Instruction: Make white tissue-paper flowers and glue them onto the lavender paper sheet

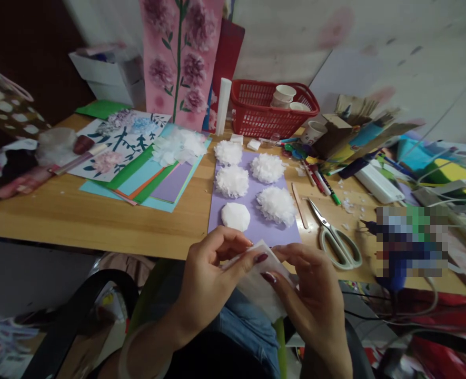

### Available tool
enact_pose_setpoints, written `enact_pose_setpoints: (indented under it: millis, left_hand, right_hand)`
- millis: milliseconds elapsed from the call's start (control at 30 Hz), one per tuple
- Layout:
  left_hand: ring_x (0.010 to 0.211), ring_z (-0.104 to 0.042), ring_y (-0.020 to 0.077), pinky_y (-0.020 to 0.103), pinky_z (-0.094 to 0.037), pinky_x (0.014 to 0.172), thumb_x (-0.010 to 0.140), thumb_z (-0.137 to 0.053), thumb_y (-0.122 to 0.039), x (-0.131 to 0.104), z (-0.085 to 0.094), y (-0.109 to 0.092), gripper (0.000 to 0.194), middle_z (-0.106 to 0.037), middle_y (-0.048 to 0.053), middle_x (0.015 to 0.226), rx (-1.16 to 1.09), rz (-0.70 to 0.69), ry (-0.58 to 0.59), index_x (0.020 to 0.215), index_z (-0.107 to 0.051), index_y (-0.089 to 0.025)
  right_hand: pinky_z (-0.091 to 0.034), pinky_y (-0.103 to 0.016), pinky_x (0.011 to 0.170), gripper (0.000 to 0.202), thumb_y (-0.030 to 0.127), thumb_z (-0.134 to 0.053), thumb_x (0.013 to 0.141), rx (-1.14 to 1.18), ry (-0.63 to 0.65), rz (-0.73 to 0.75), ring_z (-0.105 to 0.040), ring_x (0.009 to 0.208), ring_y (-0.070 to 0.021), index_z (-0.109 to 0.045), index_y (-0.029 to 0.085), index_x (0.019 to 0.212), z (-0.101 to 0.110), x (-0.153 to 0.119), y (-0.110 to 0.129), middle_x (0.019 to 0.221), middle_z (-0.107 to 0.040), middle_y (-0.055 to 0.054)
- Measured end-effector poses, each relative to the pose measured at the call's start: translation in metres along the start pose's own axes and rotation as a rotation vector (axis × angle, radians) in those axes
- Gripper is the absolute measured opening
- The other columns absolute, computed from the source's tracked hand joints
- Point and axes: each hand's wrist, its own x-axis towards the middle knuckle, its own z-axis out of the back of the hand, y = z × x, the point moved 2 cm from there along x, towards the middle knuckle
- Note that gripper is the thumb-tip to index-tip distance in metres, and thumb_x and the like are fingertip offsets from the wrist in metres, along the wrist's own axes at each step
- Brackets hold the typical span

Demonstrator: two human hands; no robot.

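Note:
Between both hands, above my lap at the table's front edge, is a thin white sheet of tissue paper [261,287], its pointed corner turned up. My left hand [212,276] pinches it from the left, thumb on top. From the right, my right hand [309,284] grips it with the thumb pressed on its face. Just beyond lies a purple sheet [256,231] bearing several fluffy white paper flowers [276,205] and a flat white paper disc [236,217]. Scissors [335,242] with pale handles rest to the right, beside a wooden stick [299,205].
A red basket [272,113] with paper cups stands at the back. Coloured paper sheets [149,187] and white tissue pieces [179,146] lie left. Markers [323,181] are right of the flowers; a blue glue gun [393,263], partly blurred, sits at the right edge.

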Motion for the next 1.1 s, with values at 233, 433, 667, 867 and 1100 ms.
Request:
enact_pose_setpoints:
  millis: [233,433,667,867,1100]
  left_hand:
    - [0.065,-0.071,0.0076,0.012,-0.055,0.064,0.078,-0.08,-0.018,-0.002,0.001,0.001,0.012,-0.076,-0.005,0.073,0.102,-0.139,0.06,0.08,-0.07,-0.024]
    - [0.071,-0.073,0.0096,0.014,-0.057,0.068,0.08,-0.078,-0.017,-0.004,0.0,0.001,0.011,-0.078,-0.004,0.079,0.121,-0.168,0.08,0.084,-0.073,-0.025]
    - [0.076,-0.074,0.0109,0.015,-0.058,0.073,0.081,-0.078,-0.017,-0.003,0.004,0.003,0.01,-0.078,-0.003,0.081,0.115,-0.185,0.157,0.083,-0.074,-0.026]
    - [0.068,-0.069,0.0084,0.013,-0.054,0.067,0.082,-0.076,-0.018,-0.003,0.008,0.003,0.009,-0.074,-0.004,0.074,0.204,-0.231,0.161,0.08,-0.072,-0.024]
    - [0.07,-0.068,0.0091,0.015,-0.053,0.066,0.084,-0.074,-0.02,-0.003,0.007,0.004,0.008,-0.073,-0.004,0.075,0.205,-0.158,0.15,0.079,-0.069,-0.025]
  right_hand:
    - [-0.052,-0.02,0.072,0.013,0.017,-0.062,0.093,-0.081,0.09,-0.022,-0.066,0.086,-0.0115,-0.062,0.026,0.103,0.003,0.005,0.001,0.092,-0.069,0.002]
    - [-0.054,-0.025,0.076,0.015,0.017,-0.062,0.093,-0.023,0.103,-0.029,-0.068,0.088,-0.0149,-0.064,0.025,0.105,0.003,0.0,0.0,0.093,-0.07,-0.001]
    - [-0.056,-0.016,0.07,0.022,0.018,-0.062,0.094,0.125,0.004,-0.131,-0.068,0.08,-0.0101,-0.063,0.026,0.115,0.004,0.006,0.005,0.088,-0.069,0.0]
    - [-0.056,-0.013,0.08,0.029,0.009,-0.064,0.089,0.184,-0.018,-0.075,-0.067,0.086,-0.0072,-0.064,0.026,0.112,0.001,0.008,0.008,0.092,-0.069,0.003]
    - [-0.055,-0.014,0.082,0.04,0.003,-0.063,0.088,0.148,-0.017,-0.045,-0.068,0.088,-0.0071,-0.061,0.028,0.12,0.0,0.005,0.009,0.096,-0.072,0.003]
